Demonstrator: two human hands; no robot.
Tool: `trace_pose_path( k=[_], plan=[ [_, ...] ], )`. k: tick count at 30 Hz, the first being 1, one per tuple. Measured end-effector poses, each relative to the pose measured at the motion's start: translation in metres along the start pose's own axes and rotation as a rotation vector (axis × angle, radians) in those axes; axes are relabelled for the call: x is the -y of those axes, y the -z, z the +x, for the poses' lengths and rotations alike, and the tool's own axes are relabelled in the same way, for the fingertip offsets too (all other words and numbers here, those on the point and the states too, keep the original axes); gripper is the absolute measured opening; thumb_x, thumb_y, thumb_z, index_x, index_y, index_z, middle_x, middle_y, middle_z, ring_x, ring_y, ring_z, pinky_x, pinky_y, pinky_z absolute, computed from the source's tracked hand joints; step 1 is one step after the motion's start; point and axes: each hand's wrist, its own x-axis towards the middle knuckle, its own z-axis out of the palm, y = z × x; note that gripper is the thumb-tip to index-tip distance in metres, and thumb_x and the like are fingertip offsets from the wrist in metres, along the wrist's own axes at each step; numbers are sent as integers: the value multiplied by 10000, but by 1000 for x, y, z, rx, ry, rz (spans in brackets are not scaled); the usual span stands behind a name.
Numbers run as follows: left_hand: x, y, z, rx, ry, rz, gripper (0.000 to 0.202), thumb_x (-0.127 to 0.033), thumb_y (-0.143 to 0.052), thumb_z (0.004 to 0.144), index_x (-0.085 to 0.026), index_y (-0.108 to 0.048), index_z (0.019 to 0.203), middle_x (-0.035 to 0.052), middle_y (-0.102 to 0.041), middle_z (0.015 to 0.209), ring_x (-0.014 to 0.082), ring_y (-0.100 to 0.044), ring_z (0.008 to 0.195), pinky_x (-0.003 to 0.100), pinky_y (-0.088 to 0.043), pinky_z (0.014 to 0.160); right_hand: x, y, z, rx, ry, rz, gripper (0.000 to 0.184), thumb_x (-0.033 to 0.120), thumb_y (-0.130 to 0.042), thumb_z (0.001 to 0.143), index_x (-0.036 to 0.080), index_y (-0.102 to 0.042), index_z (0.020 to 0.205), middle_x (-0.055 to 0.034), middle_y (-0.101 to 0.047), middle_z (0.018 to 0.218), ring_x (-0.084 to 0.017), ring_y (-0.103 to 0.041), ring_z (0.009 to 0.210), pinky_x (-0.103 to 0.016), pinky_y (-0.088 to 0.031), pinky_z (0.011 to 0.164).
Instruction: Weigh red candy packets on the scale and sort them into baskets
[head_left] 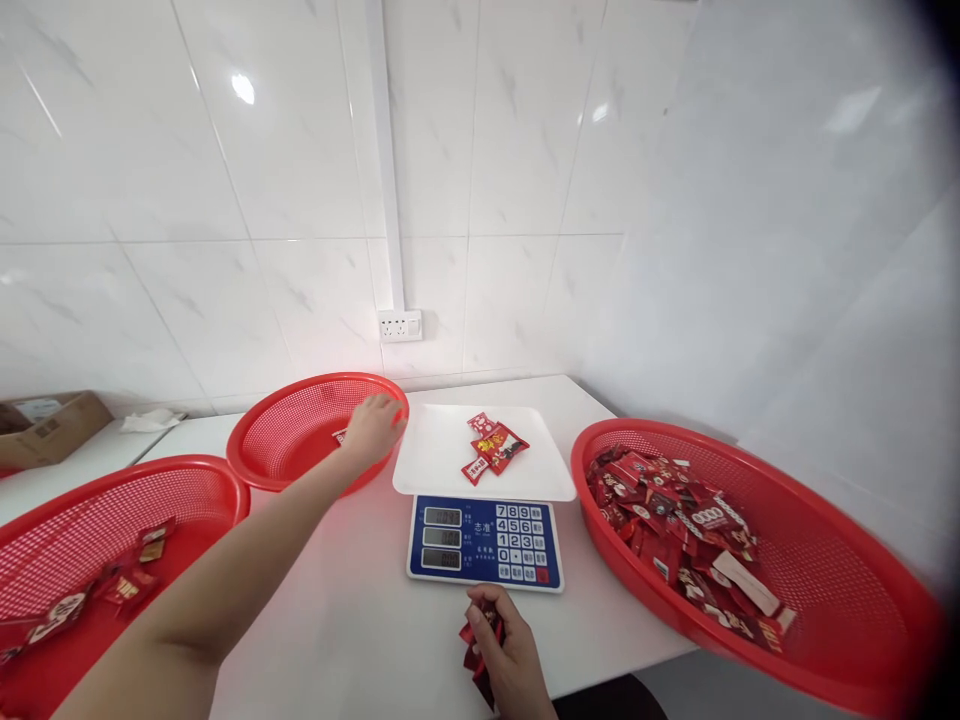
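Observation:
My left hand (373, 430) reaches over the far red basket (289, 425), close to its right rim. Its fingers look loosely spread, and I see nothing in them. Beside that wrist, a small packet (340, 437) shows in the basket. In front of the scale, my right hand (510, 650) is closed around several red snack packets (480, 640). The blue digital scale (485, 540) has a white tray (427, 450). On the tray lie a larger red packet (501, 447) and smaller ones touching it; the display digits are hard to read.
At right, a large red basket (840, 560) holds a heap of red packets (675, 520). Another red basket (202, 490) at left has several packets (127, 585), partly behind my left arm. A cardboard box (60, 430) stands far left. The tiled wall bounds the white table (345, 600).

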Motion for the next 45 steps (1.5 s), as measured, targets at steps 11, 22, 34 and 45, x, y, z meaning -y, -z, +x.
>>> trace_pose_path(
  k=[11, 22, 34, 45],
  plan=[
    [-90, -59, -14, 191, -355, -237, 327, -232, -530, 768, -238, -560, 1094, 40, -608, 1074, 198, -580, 953, 284, -478, 805, 3, -5, -2, -96, 19, -13, 368, 525, -544, 760, 170, -589, 842, 20, -498, 611, -100, -434, 513, -223, -390, 503],
    [3, -14, -21, -1, 60, -65, 365, -241, -378, 855, -184, -473, 1202, 130, -430, 1316, 306, -398, 1200, 444, -386, 945, 2, -5, -2, -51, -21, 20, 388, 545, -556, 740, 172, -585, 843, 14, -494, 625, -110, -446, 527, -231, -393, 507],
    [44, -13, -40, 163, 104, 70, 351, -404, -367, 871, -220, -543, 1113, 114, -623, 1085, 301, -563, 1012, 412, -478, 764, 2, -4, -2, -58, -13, 27, 374, 531, -558, 746, 171, -593, 842, 14, -495, 613, -114, -456, 541, -224, -402, 505],
    [-77, -49, 18, 208, -310, -141, 413, -329, -389, 887, -235, -390, 1290, 59, -415, 1371, 185, -327, 1283, 321, -297, 1044, 1, -5, -1, -50, 1, 13, 367, 526, -556, 750, 173, -592, 843, 16, -483, 624, -109, -438, 542, -221, -390, 502]
  ],
)
